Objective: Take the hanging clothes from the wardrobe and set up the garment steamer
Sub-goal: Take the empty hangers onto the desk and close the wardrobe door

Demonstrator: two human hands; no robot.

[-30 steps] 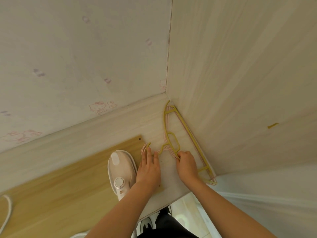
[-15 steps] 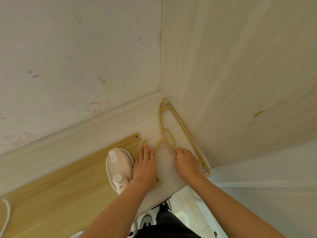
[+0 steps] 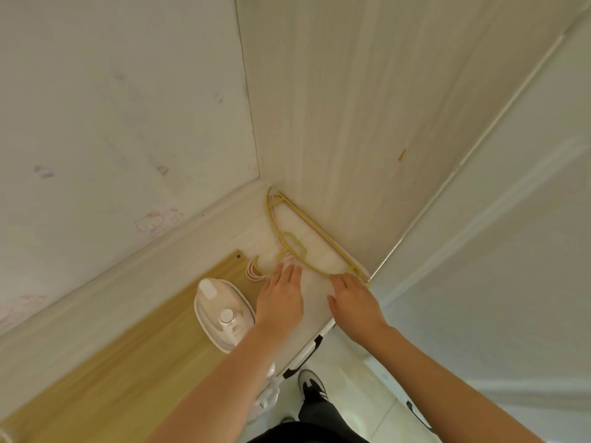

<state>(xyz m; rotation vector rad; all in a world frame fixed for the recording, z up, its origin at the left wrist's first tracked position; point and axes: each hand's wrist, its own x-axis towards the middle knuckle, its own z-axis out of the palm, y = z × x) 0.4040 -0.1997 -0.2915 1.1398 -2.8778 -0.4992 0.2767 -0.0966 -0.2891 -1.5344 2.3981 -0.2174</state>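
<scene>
We see soft, even, warm-tinted daylight, with faint shadows only. Wide-angle distortion bends the edges, the focus is slightly soft throughout, and there's no glare.

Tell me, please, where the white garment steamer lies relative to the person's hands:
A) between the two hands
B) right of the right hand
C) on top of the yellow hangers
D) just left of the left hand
D: the garment steamer lies just left of the left hand, while the right hand is farther right, at the lower end of the yellow hangers.
</scene>
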